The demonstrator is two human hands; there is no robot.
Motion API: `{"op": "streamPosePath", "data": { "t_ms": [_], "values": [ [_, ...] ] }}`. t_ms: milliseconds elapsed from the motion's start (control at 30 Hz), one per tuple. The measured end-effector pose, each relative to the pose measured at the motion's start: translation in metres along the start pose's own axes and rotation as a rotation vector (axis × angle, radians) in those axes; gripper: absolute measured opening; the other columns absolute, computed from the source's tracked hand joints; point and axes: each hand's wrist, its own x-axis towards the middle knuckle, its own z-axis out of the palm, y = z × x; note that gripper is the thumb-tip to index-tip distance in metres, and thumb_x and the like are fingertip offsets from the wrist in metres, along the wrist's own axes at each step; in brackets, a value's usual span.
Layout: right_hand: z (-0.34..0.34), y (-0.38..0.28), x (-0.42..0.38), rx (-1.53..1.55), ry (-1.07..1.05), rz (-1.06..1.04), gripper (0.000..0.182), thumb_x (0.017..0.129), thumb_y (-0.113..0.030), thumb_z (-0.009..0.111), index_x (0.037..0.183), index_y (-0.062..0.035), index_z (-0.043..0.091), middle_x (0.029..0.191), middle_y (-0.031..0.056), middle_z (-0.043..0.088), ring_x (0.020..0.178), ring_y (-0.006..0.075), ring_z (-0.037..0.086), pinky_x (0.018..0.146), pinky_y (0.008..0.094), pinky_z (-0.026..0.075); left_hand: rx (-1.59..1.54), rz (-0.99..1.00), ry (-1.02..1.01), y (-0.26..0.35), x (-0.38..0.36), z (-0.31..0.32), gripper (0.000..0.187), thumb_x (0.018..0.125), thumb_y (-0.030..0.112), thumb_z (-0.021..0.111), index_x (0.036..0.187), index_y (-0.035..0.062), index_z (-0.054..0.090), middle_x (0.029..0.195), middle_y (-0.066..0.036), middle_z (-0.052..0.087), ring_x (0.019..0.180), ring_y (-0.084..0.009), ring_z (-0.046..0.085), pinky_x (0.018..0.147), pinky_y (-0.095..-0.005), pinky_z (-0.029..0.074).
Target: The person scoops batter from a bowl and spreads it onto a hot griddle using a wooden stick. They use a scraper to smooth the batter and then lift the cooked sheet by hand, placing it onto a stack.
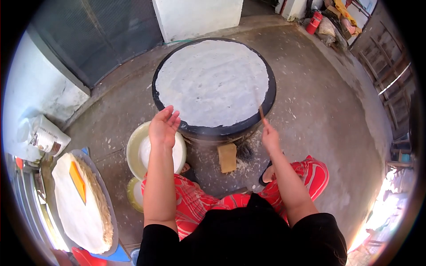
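A large round black griddle (pixel 271 95) stands in front of me, covered nearly to its rim by a thin white sheet of batter (pixel 213 82). My left hand (pixel 164 127) is raised at the griddle's near left edge, palm up, fingers apart, holding nothing. In my right hand (pixel 270 136) is a thin wooden stick (pixel 261 111), its far end over the right edge of the white sheet. Below my left hand sits a cream basin (pixel 135 148) with white liquid (pixel 145 153), partly hidden by my forearm.
At the left, a tall stack of round flatbreads (pixel 80 217) bears an orange-handled scraper (pixel 77 181). A smaller bowl (pixel 133 195) is by my left leg. A tan block (pixel 227 158) stands below the griddle. White sacks (pixel 49 135) lean by the left wall; a fire extinguisher (pixel 314 23) is far right.
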Motion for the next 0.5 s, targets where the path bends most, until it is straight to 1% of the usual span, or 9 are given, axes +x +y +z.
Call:
{"op": "streamPosePath", "data": {
  "t_ms": [33, 67, 133, 200, 267, 333, 400, 433, 500],
  "values": [
    [0.006, 0.004, -0.009, -0.239, -0.078, -0.251, 0.035, 0.089, -0.012, 0.04, 0.123, -0.017, 0.047, 0.068, 0.0042, 0.053, 0.06, 0.0062, 0.048, 0.057, 0.0224, 0.043, -0.006, 0.007, 0.008, 0.001, 0.001, -0.001, 0.024, 0.081, 0.009, 0.048, 0.102, -0.0026, 0.049, 0.101, -0.01, 0.052, 0.088, -0.0229, 0.053, 0.073, -0.0322, 0.044],
    [0.006, -0.008, -0.018, -0.24, -0.089, -0.257, 0.035, 0.089, -0.012, 0.04, 0.123, -0.017, 0.047, 0.068, 0.0042, 0.053, 0.06, 0.0062, 0.048, 0.057, 0.0224, 0.043, -0.011, 0.002, 0.001, 0.001, 0.001, -0.001, 0.023, 0.081, 0.008, 0.048, 0.102, -0.0025, 0.049, 0.101, -0.011, 0.052, 0.088, -0.0233, 0.053, 0.073, -0.0324, 0.044],
    [-0.001, -0.029, -0.036, 0.016, -0.473, 0.024, 0.036, 0.088, -0.011, 0.04, 0.124, -0.0157, 0.046, 0.077, 0.0079, 0.059, 0.068, 0.0098, 0.055, 0.064, 0.0249, 0.044, -0.019, 0.0, 0.002, 0.001, 0.0, 0.0, 0.023, 0.081, 0.008, 0.048, 0.101, -0.0024, 0.049, 0.101, -0.011, 0.052, 0.088, -0.0236, 0.053, 0.074, -0.0327, 0.044],
    [0.002, -0.017, -0.032, 0.059, -0.382, -0.014, 0.036, 0.088, -0.011, 0.04, 0.123, -0.0151, 0.046, 0.083, 0.0078, 0.062, 0.073, 0.0134, 0.057, 0.067, 0.0267, 0.045, -0.013, 0.016, 0.007, 0.003, -0.004, 0.002, 0.025, 0.081, 0.009, 0.048, 0.102, -0.005, 0.05, 0.094, -0.011, 0.053, 0.086, -0.0217, 0.053, 0.071, -0.0307, 0.046],
    [0.003, -0.012, -0.029, 0.036, 0.047, -0.001, 0.037, 0.088, -0.009, 0.04, 0.124, -0.0149, 0.045, 0.081, 0.005, 0.061, 0.074, 0.0143, 0.057, 0.069, 0.0273, 0.044, -0.028, 0.006, 0.012, 0.002, -0.003, -0.001, 0.024, 0.081, 0.009, 0.048, 0.102, -0.0039, 0.05, 0.098, -0.011, 0.052, 0.087, -0.0228, 0.053, 0.072, -0.032, 0.045],
    [0.004, 0.001, -0.036, -0.134, -0.012, -0.124, 0.037, 0.088, -0.008, 0.04, 0.125, -0.0141, 0.044, 0.075, 0.0029, 0.058, 0.07, 0.0135, 0.056, 0.069, 0.027, 0.045, -0.042, 0.002, 0.005, 0.004, -0.003, 0.0, 0.023, 0.081, 0.008, 0.048, 0.102, -0.0028, 0.049, 0.101, -0.011, 0.052, 0.089, -0.0238, 0.052, 0.074, -0.0332, 0.045],
    [0.004, -0.026, -0.057, -0.065, -0.568, -0.146, 0.038, 0.088, -0.007, 0.039, 0.124, -0.0145, 0.044, 0.078, 0.0059, 0.059, 0.067, 0.0126, 0.056, 0.065, 0.0253, 0.045, -0.045, 0.002, 0.017, 0.003, -0.004, 0.0, 0.024, 0.081, 0.008, 0.047, 0.102, -0.0031, 0.05, 0.101, -0.011, 0.051, 0.089, -0.0237, 0.052, 0.074, -0.0331, 0.044],
    [0.004, -0.048, -0.062, 0.026, -0.717, 0.03, 0.04, 0.087, -0.004, 0.039, 0.127, -0.0135, 0.041, 0.08, 0.0066, 0.059, 0.061, 0.0103, 0.054, 0.059, 0.0229, 0.045, -0.048, 0.003, 0.023, 0.003, -0.004, 0.0, 0.024, 0.081, 0.008, 0.047, 0.102, -0.0031, 0.05, 0.101, -0.011, 0.051, 0.089, -0.0237, 0.052, 0.074, -0.0331, 0.044],
    [0.012, -0.063, -0.052, 0.156, -0.744, 0.086, 0.044, 0.087, -0.003, 0.04, 0.129, -0.0129, 0.035, 0.084, 0.0063, 0.058, 0.06, 0.0092, 0.052, 0.056, 0.0222, 0.044, -0.039, 0.003, 0.004, 0.006, -0.004, 0.001, 0.024, 0.081, 0.008, 0.047, 0.102, -0.0033, 0.05, 0.1, -0.011, 0.051, 0.089, -0.0234, 0.052, 0.074, -0.0329, 0.044]
  ]
}}
